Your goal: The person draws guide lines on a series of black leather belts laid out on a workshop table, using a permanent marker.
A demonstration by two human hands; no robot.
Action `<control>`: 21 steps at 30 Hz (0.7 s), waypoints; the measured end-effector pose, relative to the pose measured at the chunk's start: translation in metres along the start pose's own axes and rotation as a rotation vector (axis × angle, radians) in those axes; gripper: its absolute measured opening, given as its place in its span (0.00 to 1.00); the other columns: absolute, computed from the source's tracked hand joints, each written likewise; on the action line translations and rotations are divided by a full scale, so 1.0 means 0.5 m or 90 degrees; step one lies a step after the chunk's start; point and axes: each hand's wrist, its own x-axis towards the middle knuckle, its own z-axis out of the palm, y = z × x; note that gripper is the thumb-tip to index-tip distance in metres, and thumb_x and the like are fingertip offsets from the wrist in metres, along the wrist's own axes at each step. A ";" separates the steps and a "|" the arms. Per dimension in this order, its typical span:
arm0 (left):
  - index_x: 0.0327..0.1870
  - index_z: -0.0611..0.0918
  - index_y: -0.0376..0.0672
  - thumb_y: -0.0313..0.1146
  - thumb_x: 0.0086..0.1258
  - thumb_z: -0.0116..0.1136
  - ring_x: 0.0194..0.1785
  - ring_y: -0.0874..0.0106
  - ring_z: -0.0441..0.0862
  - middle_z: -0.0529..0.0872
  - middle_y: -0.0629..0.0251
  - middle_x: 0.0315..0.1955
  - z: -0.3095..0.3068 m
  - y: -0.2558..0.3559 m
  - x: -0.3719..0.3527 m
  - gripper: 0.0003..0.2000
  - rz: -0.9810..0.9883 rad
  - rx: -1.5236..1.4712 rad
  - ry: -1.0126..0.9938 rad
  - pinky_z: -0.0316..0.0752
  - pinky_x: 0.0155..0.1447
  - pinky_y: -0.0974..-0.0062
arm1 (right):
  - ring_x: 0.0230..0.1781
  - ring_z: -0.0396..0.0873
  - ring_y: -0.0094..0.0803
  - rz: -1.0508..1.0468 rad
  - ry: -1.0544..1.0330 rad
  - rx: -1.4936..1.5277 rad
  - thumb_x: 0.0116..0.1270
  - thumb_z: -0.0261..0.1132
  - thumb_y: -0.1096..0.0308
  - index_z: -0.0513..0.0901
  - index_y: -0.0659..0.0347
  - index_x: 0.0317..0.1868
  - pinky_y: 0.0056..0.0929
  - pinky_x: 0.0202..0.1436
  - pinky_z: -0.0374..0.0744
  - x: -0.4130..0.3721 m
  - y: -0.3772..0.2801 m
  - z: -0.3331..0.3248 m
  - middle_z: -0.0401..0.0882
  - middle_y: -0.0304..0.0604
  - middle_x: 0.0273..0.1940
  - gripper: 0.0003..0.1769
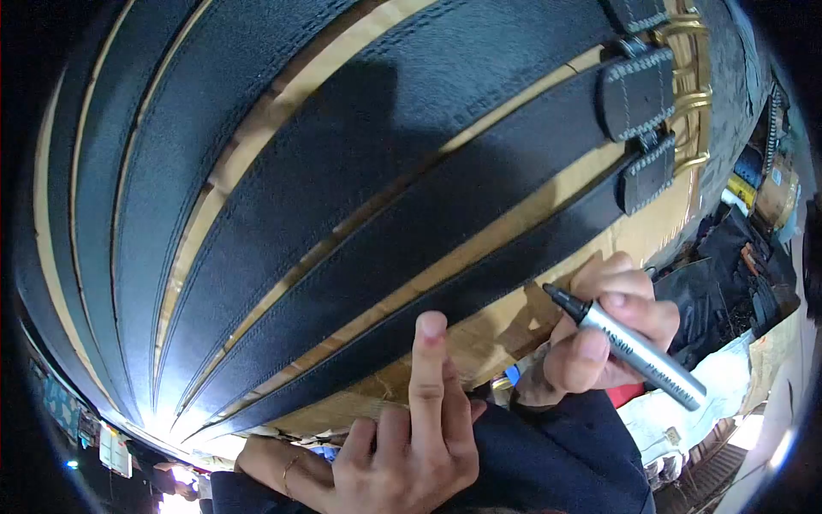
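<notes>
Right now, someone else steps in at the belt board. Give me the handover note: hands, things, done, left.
Left hand: holds nothing, one finger held straight, its tip at the lower edge of the nearest belt.
Right hand: gripping a silver marker, uncapped, tip aimed at that belt's edge; I cannot tell if it touches.
Things: black belts lie side by side on a tan board, with gold buckles at the far right.
Done: belts laid out, marker uncapped.
Left: no marker mark shows on any belt.
</notes>
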 end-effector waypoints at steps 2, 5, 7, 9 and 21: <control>0.27 0.82 0.41 0.32 0.73 0.48 0.14 0.88 0.66 0.84 0.50 0.57 0.002 -0.006 -0.002 0.14 0.008 -0.022 -0.035 0.62 0.17 0.88 | 0.21 0.66 0.26 0.001 0.005 -0.019 0.61 0.73 0.66 0.71 0.64 0.45 0.25 0.24 0.65 0.000 -0.002 0.003 0.73 0.43 0.28 0.21; 0.29 0.83 0.40 0.32 0.74 0.50 0.14 0.87 0.68 0.84 0.51 0.57 0.011 -0.011 -0.009 0.13 0.040 0.012 0.026 0.63 0.18 0.89 | 0.21 0.66 0.26 -0.001 -0.032 -0.039 0.61 0.73 0.65 0.72 0.64 0.45 0.25 0.24 0.65 0.001 -0.002 -0.009 0.73 0.44 0.28 0.21; 0.36 0.87 0.40 0.40 0.72 0.56 0.15 0.87 0.66 0.86 0.58 0.55 0.003 -0.013 -0.014 0.13 0.007 -0.080 -0.091 0.63 0.20 0.91 | 0.21 0.67 0.26 -0.019 -0.039 -0.033 0.61 0.72 0.65 0.72 0.65 0.46 0.25 0.24 0.65 0.003 0.003 -0.008 0.73 0.43 0.28 0.21; 0.38 0.88 0.40 0.39 0.71 0.57 0.15 0.87 0.67 0.87 0.58 0.54 -0.004 0.001 -0.018 0.12 -0.052 -0.113 -0.117 0.65 0.21 0.91 | 0.21 0.67 0.26 -0.016 -0.036 -0.051 0.61 0.72 0.65 0.71 0.65 0.45 0.26 0.24 0.66 0.004 0.000 -0.007 0.73 0.43 0.27 0.20; 0.33 0.84 0.37 0.29 0.72 0.52 0.18 0.86 0.74 0.85 0.53 0.57 0.033 -0.010 -0.026 0.09 0.052 0.039 0.056 0.67 0.20 0.90 | 0.21 0.69 0.26 -0.023 -0.041 -0.032 0.59 0.73 0.67 0.71 0.64 0.45 0.26 0.24 0.66 -0.002 0.000 -0.007 0.73 0.43 0.28 0.21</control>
